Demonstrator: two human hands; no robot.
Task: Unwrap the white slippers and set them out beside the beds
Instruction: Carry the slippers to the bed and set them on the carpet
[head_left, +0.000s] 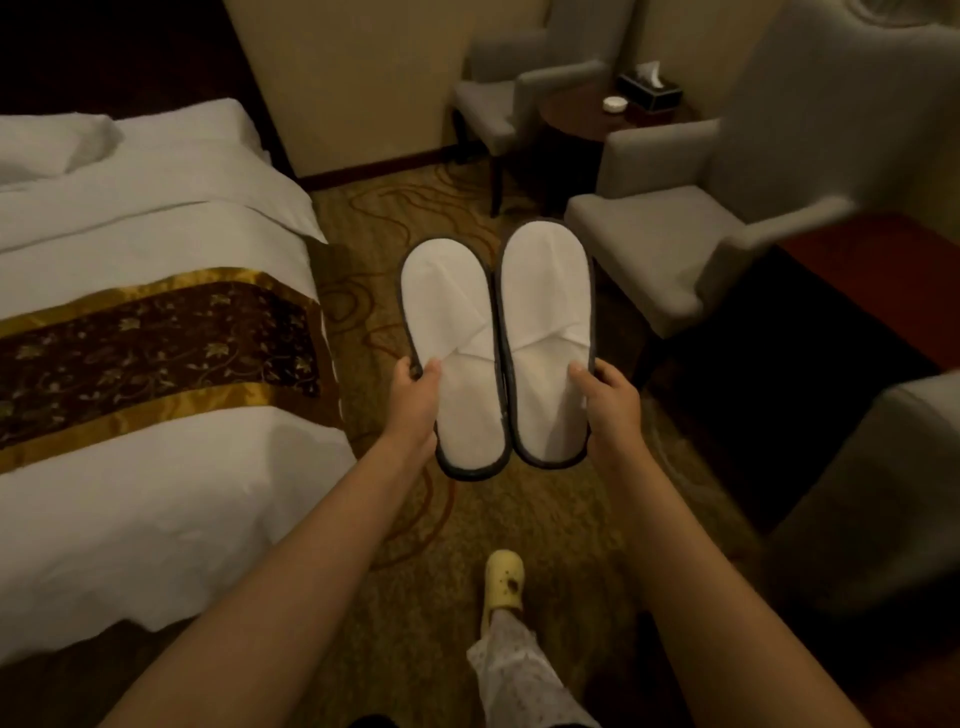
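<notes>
**Two white slippers held side by side above the carpet**

The person holds one slipper in each hand, in the air over the patterned carpet (467, 525), just beside the right edge of the bed (156, 493). The left hand (415, 400) grips the left slipper (452, 332) at its outer edge, with the thumb pressed on the white top and the other fingers hidden below the sole. The right hand (610, 400) grips the right slipper (545, 312) in the same way at its outer edge. The two slippers touch along their inner dark rims and lie flat, the folded uppers facing up. No wrapper is seen on them.

The bed carries a brown and gold runner (156, 353) across its white cover. A grey armchair (675, 249) stands to the right of the slippers, and a second armchair (514, 98) is farther back, near a small round table (576, 124). A foot in a yellow clog (504, 579) stands on the carpet below the hands.
</notes>
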